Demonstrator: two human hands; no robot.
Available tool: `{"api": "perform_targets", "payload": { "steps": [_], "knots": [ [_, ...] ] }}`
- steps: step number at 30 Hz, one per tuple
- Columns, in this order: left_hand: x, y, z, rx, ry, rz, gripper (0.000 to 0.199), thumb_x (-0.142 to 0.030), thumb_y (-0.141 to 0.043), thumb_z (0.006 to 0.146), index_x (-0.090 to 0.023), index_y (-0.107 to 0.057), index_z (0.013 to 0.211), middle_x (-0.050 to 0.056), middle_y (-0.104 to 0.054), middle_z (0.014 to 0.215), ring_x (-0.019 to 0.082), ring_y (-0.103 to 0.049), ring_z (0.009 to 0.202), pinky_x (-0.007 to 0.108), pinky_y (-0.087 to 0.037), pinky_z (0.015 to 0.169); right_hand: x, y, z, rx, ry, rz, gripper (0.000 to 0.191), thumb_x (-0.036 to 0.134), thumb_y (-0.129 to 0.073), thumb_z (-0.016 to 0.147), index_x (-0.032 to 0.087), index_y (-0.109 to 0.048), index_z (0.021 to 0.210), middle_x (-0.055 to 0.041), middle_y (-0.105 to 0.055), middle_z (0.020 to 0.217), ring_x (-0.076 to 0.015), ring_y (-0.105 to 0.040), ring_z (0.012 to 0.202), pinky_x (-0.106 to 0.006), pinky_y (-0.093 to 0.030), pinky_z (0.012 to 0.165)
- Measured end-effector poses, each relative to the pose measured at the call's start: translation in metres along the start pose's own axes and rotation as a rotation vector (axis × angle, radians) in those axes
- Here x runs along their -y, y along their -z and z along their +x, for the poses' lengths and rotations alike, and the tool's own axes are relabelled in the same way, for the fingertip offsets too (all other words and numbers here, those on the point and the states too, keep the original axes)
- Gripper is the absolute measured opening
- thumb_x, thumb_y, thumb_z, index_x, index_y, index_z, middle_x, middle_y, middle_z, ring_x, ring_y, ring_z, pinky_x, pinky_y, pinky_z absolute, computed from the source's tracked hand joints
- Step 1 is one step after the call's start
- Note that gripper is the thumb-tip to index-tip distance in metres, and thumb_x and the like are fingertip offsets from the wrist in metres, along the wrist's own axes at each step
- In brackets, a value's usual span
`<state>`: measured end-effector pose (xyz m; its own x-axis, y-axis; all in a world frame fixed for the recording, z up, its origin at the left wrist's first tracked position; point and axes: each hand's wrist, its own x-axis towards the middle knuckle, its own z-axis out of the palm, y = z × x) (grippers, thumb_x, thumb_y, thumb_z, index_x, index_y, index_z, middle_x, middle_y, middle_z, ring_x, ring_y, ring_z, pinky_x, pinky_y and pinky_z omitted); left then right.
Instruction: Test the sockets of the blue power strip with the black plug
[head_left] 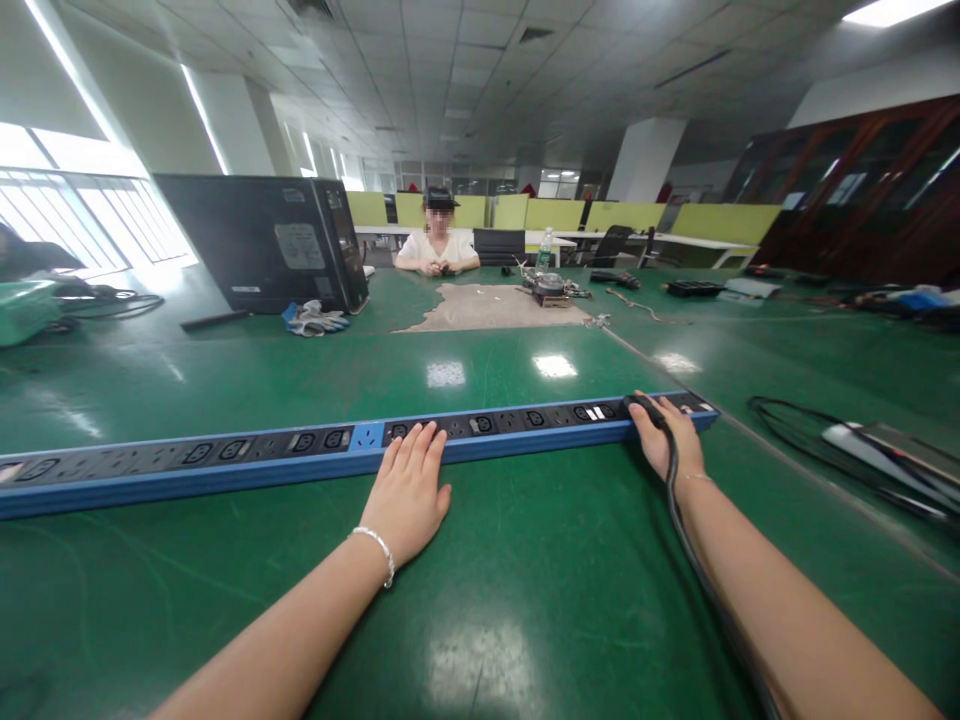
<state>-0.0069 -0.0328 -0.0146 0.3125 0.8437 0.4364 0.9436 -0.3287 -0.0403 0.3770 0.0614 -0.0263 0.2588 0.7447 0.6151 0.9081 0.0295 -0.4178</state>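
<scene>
A long blue power strip [495, 450] with black sockets lies across the green table, its left end running out of view. One socket block [367, 437] on it is blue. My left hand [411, 490] rests flat on the strip just right of that block, fingers stretched out and holding nothing. Near the strip's right end my right hand [671, 440] is closed around the black plug of a power cord [679, 510]. The plug is at the strip's sockets; whether it sits fully in one is hidden by my fingers. The cord runs down beside my right forearm.
A black computer case [277, 245] stands at the back left, with gloves [315, 318] by it. Coiled black cables [810, 440] lie at the right. A person [439, 240] sits across the table, near a bottle [544, 250] and a brown sheet [495, 308].
</scene>
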Motion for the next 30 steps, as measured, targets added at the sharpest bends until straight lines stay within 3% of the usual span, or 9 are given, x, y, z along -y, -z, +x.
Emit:
{"api": "perform_targets", "payload": {
  "steps": [7,16,30],
  "knots": [
    [0.000,0.002,0.000,0.009,0.002,-0.006,0.057,-0.026,-0.045,0.082,-0.009,-0.036,0.136,0.014,-0.037,0.145,0.027,-0.029,0.135,0.046,-0.028,0.110,0.001,-0.003,0.000,0.001,-0.114,0.083,0.048,0.048,-0.044,0.082,0.019,-0.065,0.114,-0.0113,-0.062,0.118,-0.0286,-0.046,0.122,-0.044,-0.035,0.102],
    [-0.001,0.003,0.001,0.028,0.005,-0.008,0.058,-0.026,-0.046,0.082,-0.009,-0.036,0.136,0.013,-0.035,0.146,0.028,-0.029,0.136,0.046,-0.027,0.111,0.006,-0.005,0.000,-0.024,-0.184,0.118,0.046,0.046,-0.045,0.081,0.019,-0.066,0.111,-0.0107,-0.062,0.116,-0.0283,-0.045,0.121,-0.044,-0.033,0.103],
    [0.000,0.003,0.000,0.020,0.005,-0.028,0.058,-0.027,-0.046,0.082,-0.011,-0.035,0.136,0.012,-0.036,0.145,0.027,-0.028,0.136,0.045,-0.026,0.111,0.011,0.004,-0.001,-0.142,0.000,-0.072,0.042,0.047,-0.044,0.080,0.022,-0.070,0.100,-0.0077,-0.070,0.095,-0.0246,-0.060,0.097,-0.042,-0.041,0.094]
  ]
}}
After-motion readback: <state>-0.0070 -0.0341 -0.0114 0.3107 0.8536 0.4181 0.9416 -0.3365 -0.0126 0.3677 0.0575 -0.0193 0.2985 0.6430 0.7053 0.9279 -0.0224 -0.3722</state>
